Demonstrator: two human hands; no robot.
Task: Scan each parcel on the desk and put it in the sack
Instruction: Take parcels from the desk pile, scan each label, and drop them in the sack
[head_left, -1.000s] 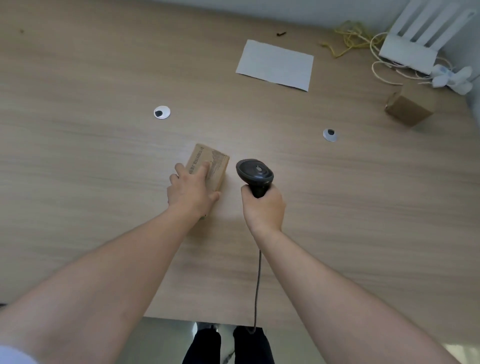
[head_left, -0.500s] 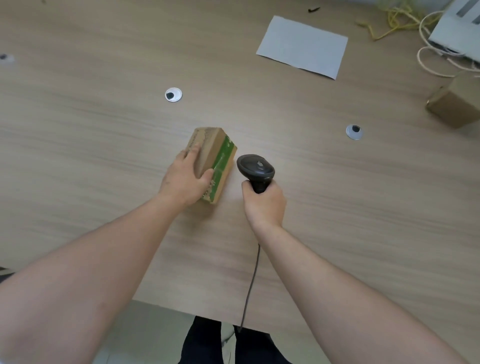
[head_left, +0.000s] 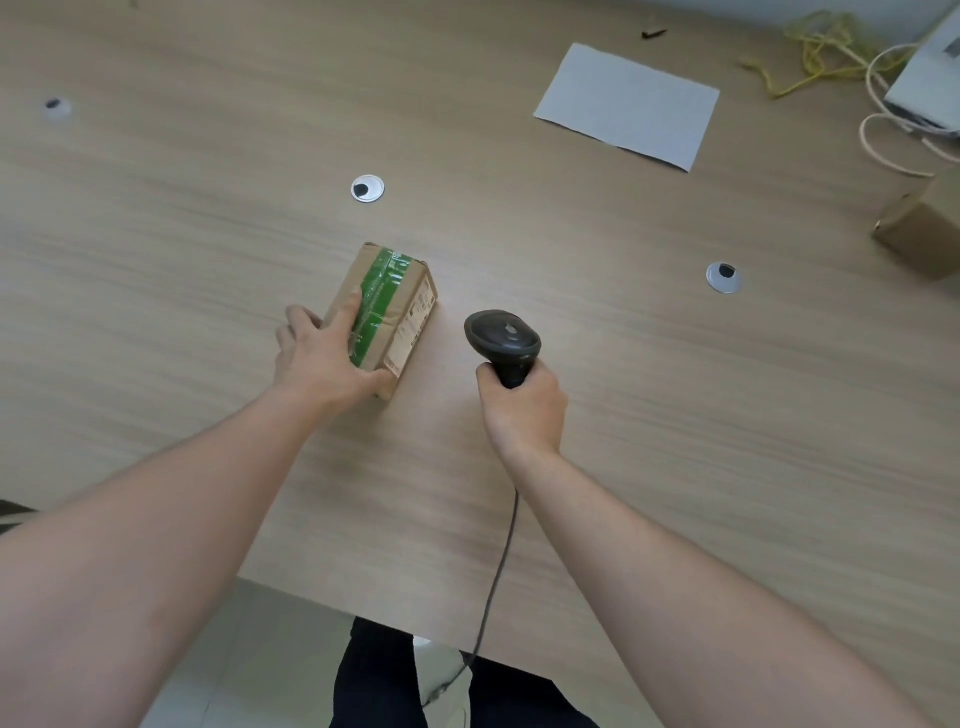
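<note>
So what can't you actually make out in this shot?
All in the head view:
- Label on the parcel: print too small to read.
- Scanner window and trigger: face away, handle wrapped by the right hand.
- Second box: cut off by the right edge.
- Sack: not in view.

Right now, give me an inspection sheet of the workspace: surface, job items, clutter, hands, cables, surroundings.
Surface: wooden desk, with three round grommets.
Job's things: taped parcel at centre, label facing right; second parcel at right edge; scanner; sack not seen.
Clutter: paper sheet, small dark scrap.
Grippers: left hand holds the taped parcel; right hand grips the scanner handle.
Cables: scanner cord runs off the near edge; yellow cable and white cable far right.
Surroundings: white device, pale floor.
</note>
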